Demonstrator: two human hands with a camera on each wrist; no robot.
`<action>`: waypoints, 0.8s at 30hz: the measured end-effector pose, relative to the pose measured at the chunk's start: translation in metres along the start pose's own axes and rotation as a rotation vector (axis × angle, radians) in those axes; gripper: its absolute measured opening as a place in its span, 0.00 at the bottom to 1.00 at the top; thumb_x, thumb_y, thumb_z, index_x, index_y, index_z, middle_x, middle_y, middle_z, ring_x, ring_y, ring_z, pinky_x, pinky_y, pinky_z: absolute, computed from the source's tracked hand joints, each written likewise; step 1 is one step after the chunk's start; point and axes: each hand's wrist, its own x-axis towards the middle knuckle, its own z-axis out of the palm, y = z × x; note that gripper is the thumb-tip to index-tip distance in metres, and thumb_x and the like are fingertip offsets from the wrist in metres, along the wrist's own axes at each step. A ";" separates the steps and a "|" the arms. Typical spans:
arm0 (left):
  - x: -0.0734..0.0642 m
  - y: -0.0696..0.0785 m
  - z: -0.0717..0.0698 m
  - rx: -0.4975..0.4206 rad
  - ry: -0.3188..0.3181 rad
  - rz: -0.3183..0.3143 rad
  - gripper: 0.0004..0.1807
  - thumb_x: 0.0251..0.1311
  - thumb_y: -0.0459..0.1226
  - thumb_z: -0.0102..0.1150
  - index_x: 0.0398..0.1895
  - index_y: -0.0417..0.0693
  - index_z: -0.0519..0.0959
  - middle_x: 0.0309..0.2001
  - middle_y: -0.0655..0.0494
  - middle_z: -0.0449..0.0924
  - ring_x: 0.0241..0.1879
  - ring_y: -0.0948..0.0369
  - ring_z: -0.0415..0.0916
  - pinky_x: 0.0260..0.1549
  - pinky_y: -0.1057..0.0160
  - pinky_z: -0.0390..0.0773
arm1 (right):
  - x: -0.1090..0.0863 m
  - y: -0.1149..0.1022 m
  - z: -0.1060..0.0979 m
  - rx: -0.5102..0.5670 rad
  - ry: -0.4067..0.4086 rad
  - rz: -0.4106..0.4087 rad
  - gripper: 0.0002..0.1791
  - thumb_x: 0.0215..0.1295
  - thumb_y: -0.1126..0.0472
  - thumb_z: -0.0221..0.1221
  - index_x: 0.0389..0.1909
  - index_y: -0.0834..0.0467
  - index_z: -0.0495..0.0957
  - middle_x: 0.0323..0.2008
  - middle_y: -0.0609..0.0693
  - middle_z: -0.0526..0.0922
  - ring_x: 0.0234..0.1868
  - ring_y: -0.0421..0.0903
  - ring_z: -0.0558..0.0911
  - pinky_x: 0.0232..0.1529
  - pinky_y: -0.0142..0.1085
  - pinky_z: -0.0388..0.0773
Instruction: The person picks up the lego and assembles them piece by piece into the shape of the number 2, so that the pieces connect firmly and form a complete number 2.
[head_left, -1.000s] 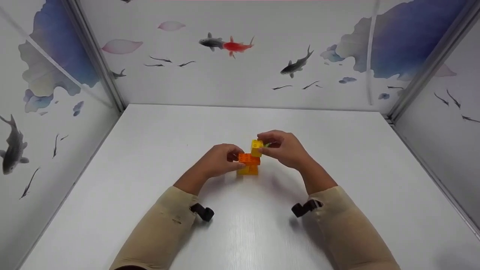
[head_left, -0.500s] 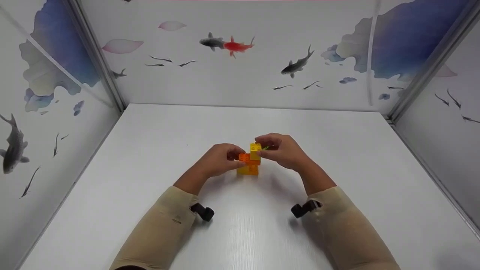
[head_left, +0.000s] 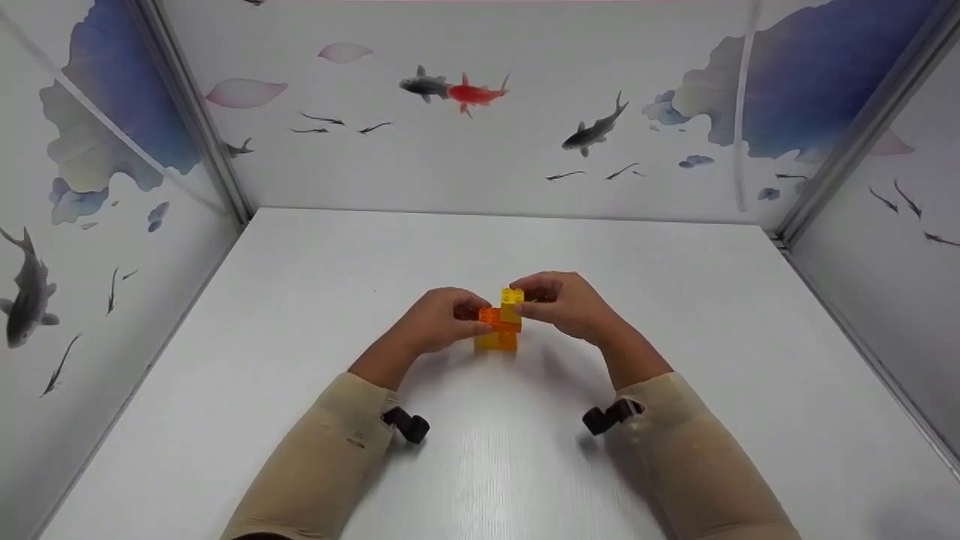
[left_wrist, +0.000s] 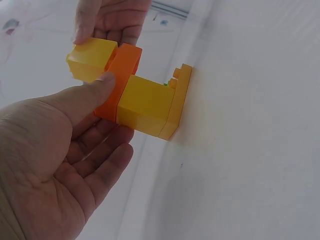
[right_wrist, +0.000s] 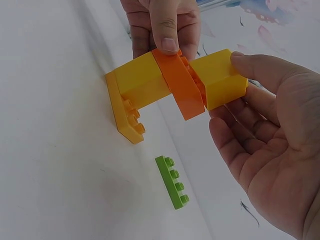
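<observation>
My left hand [head_left: 442, 321] pinches an orange toy brick [right_wrist: 180, 87] between thumb and fingers. That brick sits on a lower yellow brick [left_wrist: 145, 102], which stands on a thin amber base brick [right_wrist: 120, 107] on the table. A second yellow brick [head_left: 512, 305], with studs on top, is pinched by my right hand [head_left: 568, 306] over the right end of the orange brick. Orange studs [right_wrist: 189, 65] show in a narrow gap between the two in the right wrist view. A flat green brick [right_wrist: 171, 184] lies beside the stack, mostly hidden behind the right hand in the head view.
A white table [head_left: 360, 255] carries the stack near its middle. White panels [head_left: 517, 150] with printed fish and blue blots rise at the back and both sides. Black wrist-worn devices [head_left: 406, 424] stick out from both beige sleeves [head_left: 322, 450].
The right hand has brought its yellow brick down and slightly left onto the right end of the orange brick. The left hand has stayed on the stack.
</observation>
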 end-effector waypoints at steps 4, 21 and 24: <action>0.001 0.000 0.000 -0.003 -0.002 -0.021 0.20 0.65 0.48 0.75 0.59 0.58 0.87 0.54 0.61 0.86 0.54 0.59 0.82 0.63 0.57 0.84 | -0.002 0.001 -0.001 0.006 -0.010 -0.028 0.20 0.70 0.48 0.72 0.60 0.45 0.86 0.55 0.48 0.88 0.56 0.50 0.85 0.61 0.42 0.86; 0.002 0.001 0.000 -0.024 -0.001 -0.026 0.18 0.65 0.47 0.75 0.58 0.59 0.87 0.55 0.61 0.87 0.55 0.58 0.83 0.63 0.57 0.84 | -0.005 -0.003 -0.003 -0.021 -0.028 -0.037 0.18 0.72 0.49 0.69 0.61 0.44 0.86 0.56 0.48 0.87 0.56 0.51 0.85 0.62 0.43 0.85; 0.002 0.000 0.000 -0.025 -0.003 -0.025 0.19 0.66 0.47 0.75 0.58 0.59 0.87 0.55 0.60 0.87 0.55 0.58 0.83 0.63 0.57 0.85 | -0.003 -0.002 -0.003 -0.039 -0.024 -0.028 0.18 0.72 0.48 0.69 0.61 0.43 0.86 0.55 0.47 0.87 0.55 0.50 0.85 0.61 0.43 0.85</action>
